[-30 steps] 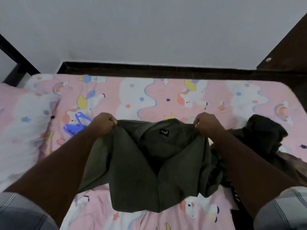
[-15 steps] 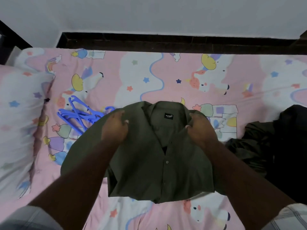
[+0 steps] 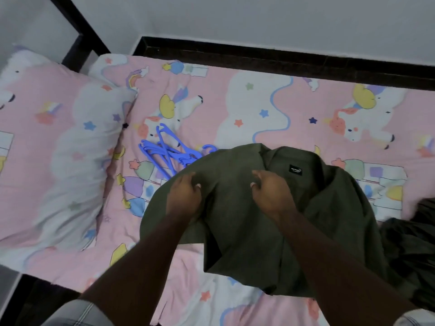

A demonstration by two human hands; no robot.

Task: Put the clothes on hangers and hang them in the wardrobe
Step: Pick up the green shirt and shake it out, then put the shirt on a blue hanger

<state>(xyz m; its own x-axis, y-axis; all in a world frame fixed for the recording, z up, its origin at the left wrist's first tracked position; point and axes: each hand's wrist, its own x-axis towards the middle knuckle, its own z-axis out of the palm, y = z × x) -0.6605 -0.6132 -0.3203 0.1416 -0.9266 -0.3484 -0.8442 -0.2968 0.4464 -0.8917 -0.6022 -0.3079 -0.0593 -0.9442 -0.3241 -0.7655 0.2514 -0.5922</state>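
Observation:
An olive-green shirt (image 3: pixel 259 231) lies front-up on the pink unicorn bedsheet (image 3: pixel 235 109), its collar and black label pointing away from me. My left hand (image 3: pixel 184 195) grips the fabric at the shirt's left shoulder with curled fingers. My right hand (image 3: pixel 270 192) grips the left front panel just beside the collar, and the cloth bunches up between the two hands. A bundle of blue plastic hangers (image 3: pixel 164 150) lies on the sheet just left of the shirt, its hooks partly covered by the shoulder.
A pillow (image 3: pixel 58 149) in the same print lies at the left. A heap of dark clothes (image 3: pixel 414 243) sits at the right edge, touching the shirt. The black bed frame (image 3: pixel 282 57) runs along the grey wall behind.
The shirt, held up by its shoulders a second ago, now lies on the bed. Both hands have shifted onto its left side, and my view has swung left.

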